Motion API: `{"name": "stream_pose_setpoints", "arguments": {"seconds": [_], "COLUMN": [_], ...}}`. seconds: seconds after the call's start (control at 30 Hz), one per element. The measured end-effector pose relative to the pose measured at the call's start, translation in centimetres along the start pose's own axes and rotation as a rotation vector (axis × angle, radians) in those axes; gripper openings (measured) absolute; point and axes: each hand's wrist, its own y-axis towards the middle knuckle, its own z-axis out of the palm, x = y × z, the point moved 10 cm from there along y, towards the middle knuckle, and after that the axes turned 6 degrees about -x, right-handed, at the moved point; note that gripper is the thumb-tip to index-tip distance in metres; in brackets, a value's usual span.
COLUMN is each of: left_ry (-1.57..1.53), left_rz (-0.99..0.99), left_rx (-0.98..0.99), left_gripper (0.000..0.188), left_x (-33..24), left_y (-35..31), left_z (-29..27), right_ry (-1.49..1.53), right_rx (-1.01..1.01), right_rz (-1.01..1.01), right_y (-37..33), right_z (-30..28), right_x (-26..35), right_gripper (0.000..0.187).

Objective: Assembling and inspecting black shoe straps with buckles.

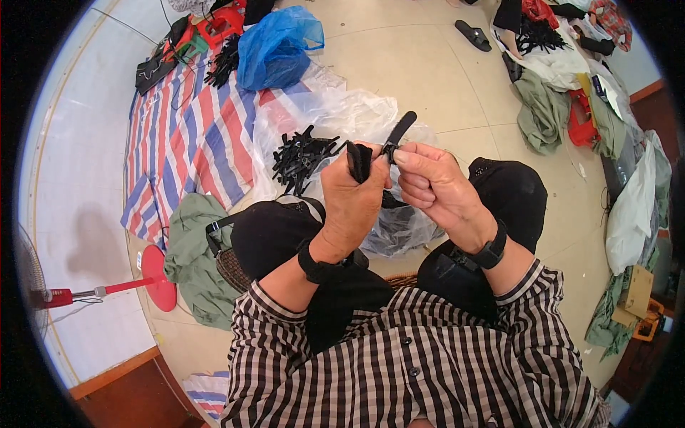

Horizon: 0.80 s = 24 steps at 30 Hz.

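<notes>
In front of my knees, my left hand [351, 191] is closed around a folded black strap piece [359, 164], which sticks up over the fist. My right hand [444, 187] pinches a narrow black strap [401, 130] with a rounded end at a small black buckle-like part. Both hands nearly meet there, and the left fingertips are partly hidden behind the strap. Just beyond the left hand lies a heap of small black straps [303, 157] on clear plastic sheeting [325, 110]. More clear plastic [399, 232] lies between my knees, below the hands.
A striped cloth [189, 139] covers the floor at left, with a blue plastic bag [278, 50] on it. A green cloth [200, 257] and a red-based fan [158, 278] stand left. A slipper [472, 36], green cloth [540, 113] and red stool [581, 118] are at right.
</notes>
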Motion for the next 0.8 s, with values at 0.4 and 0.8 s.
{"name": "stream_pose_setpoints", "arguments": {"seconds": [0.4,0.8], "left_ry": [0.075,0.068], "left_rz": [0.041,0.109], "left_rx": [0.000,-0.036], "left_gripper": [0.006,0.006], "left_x": [-0.5,-0.9], "left_y": [-0.1,-0.6], "left_z": [0.0,-0.2], "right_ry": [0.002,-0.301], "right_rx": [-0.030,-0.085], "right_rz": [-0.048,-0.309], "right_y": [0.1,-0.6], "right_z": [-0.2,0.1], "right_x": [0.3,2.4], "right_gripper": [0.012,0.020]}}
